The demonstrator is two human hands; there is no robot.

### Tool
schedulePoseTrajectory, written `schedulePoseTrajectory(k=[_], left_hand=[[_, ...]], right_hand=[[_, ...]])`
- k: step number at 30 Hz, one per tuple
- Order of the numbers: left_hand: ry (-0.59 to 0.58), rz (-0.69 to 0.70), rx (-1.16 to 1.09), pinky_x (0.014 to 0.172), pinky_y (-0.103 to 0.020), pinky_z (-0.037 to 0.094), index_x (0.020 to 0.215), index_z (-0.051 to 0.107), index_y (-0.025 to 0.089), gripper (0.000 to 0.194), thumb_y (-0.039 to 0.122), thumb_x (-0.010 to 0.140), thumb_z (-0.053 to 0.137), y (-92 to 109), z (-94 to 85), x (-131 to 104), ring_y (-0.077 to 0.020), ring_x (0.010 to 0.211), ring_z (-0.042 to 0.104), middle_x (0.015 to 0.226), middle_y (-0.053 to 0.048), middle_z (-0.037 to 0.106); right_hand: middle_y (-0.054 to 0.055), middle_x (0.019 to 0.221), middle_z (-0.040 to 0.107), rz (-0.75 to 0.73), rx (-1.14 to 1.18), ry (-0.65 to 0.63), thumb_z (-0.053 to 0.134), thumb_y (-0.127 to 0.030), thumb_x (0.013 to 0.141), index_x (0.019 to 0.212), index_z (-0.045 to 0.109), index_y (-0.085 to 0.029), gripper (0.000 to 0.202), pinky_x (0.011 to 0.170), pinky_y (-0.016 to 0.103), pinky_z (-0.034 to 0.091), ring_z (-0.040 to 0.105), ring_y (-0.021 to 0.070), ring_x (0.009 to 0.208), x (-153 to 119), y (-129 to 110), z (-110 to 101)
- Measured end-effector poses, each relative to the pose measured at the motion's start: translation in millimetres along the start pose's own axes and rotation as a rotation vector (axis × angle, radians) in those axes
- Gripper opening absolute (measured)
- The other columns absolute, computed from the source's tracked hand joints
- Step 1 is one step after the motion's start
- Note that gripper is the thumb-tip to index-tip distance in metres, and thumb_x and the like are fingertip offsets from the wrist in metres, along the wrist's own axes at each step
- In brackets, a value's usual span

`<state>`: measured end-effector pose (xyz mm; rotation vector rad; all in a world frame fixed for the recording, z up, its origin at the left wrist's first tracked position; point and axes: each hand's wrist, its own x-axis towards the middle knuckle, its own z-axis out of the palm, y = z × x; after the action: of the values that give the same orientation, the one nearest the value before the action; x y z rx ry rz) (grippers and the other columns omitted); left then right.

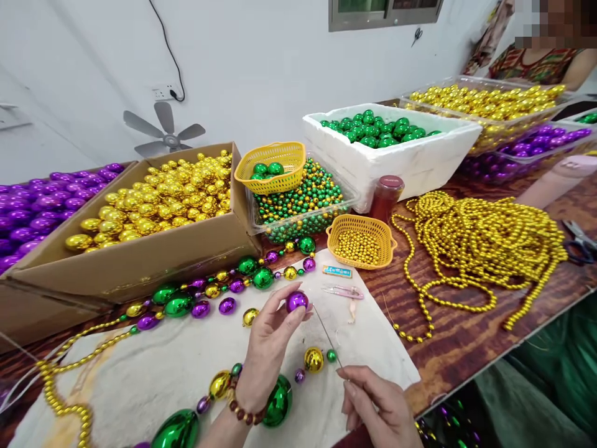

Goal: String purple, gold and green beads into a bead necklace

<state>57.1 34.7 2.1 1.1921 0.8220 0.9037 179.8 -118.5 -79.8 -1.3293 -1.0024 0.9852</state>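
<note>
My left hand (pixel 269 336) pinches a shiny purple bead (pixel 297 302) between thumb and fingers above a white cloth (pixel 205 354). In my right hand (pixel 377 404) is a long thin needle (pixel 325 328), its tip close to the purple bead; I cannot tell whether it is inside the hole. A small green bead (pixel 331 355) shows beside the needle, and a gold bead (pixel 313 359) and a small purple bead (pixel 300 375) lie nearby. Below my left wrist runs a row of larger beads, among them a big green one (pixel 278 401), partly hidden by my arm.
Behind the cloth stand a cardboard box (pixel 140 264) of gold beads, a white foam box (pixel 340 140) of green beads and a yellow basket (pixel 361 261). Pink snips (pixel 345 291) lie on the cloth. Gold bead strands (pixel 485 242) and scissors (pixel 581 239) are right. A person (pixel 550 65) sits far right.
</note>
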Motion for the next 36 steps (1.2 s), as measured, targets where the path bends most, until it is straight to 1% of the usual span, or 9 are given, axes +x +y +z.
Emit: schedulePoseTrajectory(k=[3,5,8,11,16,21,26,31,36], left_hand=[[0.051,0.123,0.157,0.095,-0.034,0.046,0.117,0.065,0.025,0.035,0.026,0.082,0.069,-2,-2.7,-3,-0.0229,0.108,0.059,0.118,-0.007,0.065],[0.056,0.154,0.176,0.096,-0.034,0.045,0.115,0.067,0.025,0.033,0.026,0.082,0.069,-1,-3.8,-5,-0.0234,0.109,0.059,0.119,-0.007,0.065],[0.064,0.156,0.17,0.095,-0.033,0.045,0.115,0.068,0.025,0.033,0.025,0.082,0.068,0,-5.5,-5,-0.0226,0.109,0.059,0.121,-0.007,0.065],[0.079,0.13,0.08,0.093,-0.03,0.046,0.115,0.069,0.025,0.031,0.024,0.083,0.068,0,-7.1,-3,-0.0206,0.108,0.059,0.12,-0.006,0.066],[0.059,0.025,-0.219,0.086,-0.028,0.047,0.118,0.067,0.025,0.033,0.023,0.085,0.066,8,-5.3,4,-0.017,0.099,0.062,0.112,-0.006,0.069],[0.037,-0.048,-0.362,0.084,-0.028,0.048,0.118,0.067,0.024,0.031,0.023,0.087,0.064,15,-1.1,6,-0.016,0.096,0.064,0.111,-0.007,0.07],[0.044,-0.072,-0.388,0.081,-0.029,0.049,0.117,0.068,0.025,0.031,0.024,0.086,0.065,15,0.3,6,-0.017,0.093,0.065,0.107,-0.006,0.071],[0.046,-0.095,-0.37,0.088,-0.032,0.048,0.113,0.069,0.024,0.029,0.026,0.084,0.067,12,3.8,4,-0.019,0.098,0.065,0.111,-0.007,0.07],[0.044,-0.105,-0.336,0.092,-0.031,0.047,0.114,0.069,0.023,0.03,0.025,0.084,0.067,4,10.3,-6,-0.0185,0.102,0.063,0.115,-0.008,0.069]], right_hand=[[0.001,0.061,0.061,-0.032,0.024,0.066,0.049,-0.036,0.095,0.098,0.068,-0.017,0.027,0.045,0.019,0.047,0.059,0.0117,0.046,-1,1,5],[0.0,0.061,0.061,-0.04,0.029,0.082,0.05,-0.036,0.095,0.098,0.068,-0.017,0.026,0.044,0.019,0.046,0.059,0.0113,0.045,-2,3,7],[0.0,0.061,0.061,-0.05,0.023,0.075,0.049,-0.034,0.095,0.1,0.068,-0.018,0.025,0.044,0.019,0.046,0.059,0.0115,0.044,-5,7,9],[0.0,0.06,0.06,-0.077,0.017,0.07,0.049,-0.033,0.095,0.101,0.069,-0.019,0.025,0.043,0.019,0.045,0.057,0.0114,0.044,-7,11,9],[-0.001,0.058,0.057,-0.096,0.005,0.095,0.051,-0.033,0.095,0.101,0.07,-0.019,0.024,0.04,0.019,0.043,0.053,0.0097,0.04,-9,14,14],[-0.001,0.057,0.057,-0.095,0.016,0.107,0.05,-0.033,0.095,0.098,0.07,-0.017,0.025,0.041,0.019,0.043,0.053,0.0098,0.04,-8,11,16],[-0.002,0.058,0.056,-0.098,0.006,0.082,0.049,-0.03,0.096,0.1,0.068,-0.018,0.024,0.043,0.019,0.042,0.053,0.0095,0.041,-7,7,13],[-0.002,0.06,0.056,-0.07,-0.005,0.024,0.047,-0.031,0.097,0.105,0.068,-0.017,0.027,0.044,0.02,0.044,0.055,0.0102,0.042,-5,5,11],[-0.002,0.058,0.055,-0.008,0.041,0.105,0.048,-0.036,0.096,0.1,0.069,-0.016,0.029,0.042,0.019,0.044,0.054,0.0101,0.042,-3,5,18]])
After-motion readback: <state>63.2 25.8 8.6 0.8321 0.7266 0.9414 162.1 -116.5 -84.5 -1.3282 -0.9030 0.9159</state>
